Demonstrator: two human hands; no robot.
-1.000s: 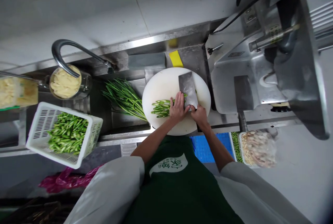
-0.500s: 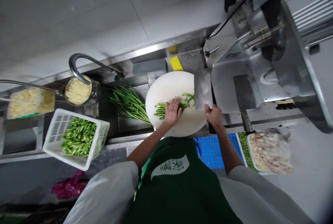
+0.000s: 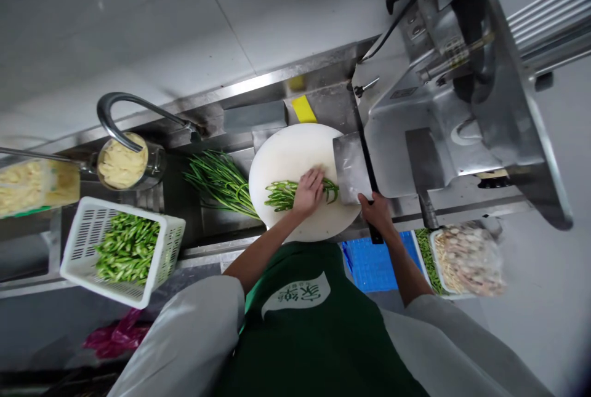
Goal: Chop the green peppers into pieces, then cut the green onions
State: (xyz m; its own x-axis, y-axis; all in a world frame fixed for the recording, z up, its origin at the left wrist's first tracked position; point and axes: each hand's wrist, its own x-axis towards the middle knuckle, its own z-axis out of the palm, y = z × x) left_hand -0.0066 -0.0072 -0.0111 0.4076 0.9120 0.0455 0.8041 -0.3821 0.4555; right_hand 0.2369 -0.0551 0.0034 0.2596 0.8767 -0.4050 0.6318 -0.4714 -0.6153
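Stainless-steel desk (image 3: 336,103), round white cutting board (image 3: 295,149) on it. Left hand (image 3: 308,194) lies on slender green peppers (image 3: 279,196) mid-board, fingers extended, unclenched; right hand (image 3: 379,212) has fingers around black handle (image 3: 376,236) of rectangular grey metal cleaver (image 3: 353,166), blade over board's right edge.

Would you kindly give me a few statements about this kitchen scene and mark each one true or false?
1. The right hand holds a cleaver by its black handle. True.
2. The left hand grips the faucet. False: it rests on green vegetables.
3. Those vegetables lie on a white cutting board. True.
4. The white basket sits on the board. False: it stands apart, to the left.
5. The apron is red. False: it is dark green.
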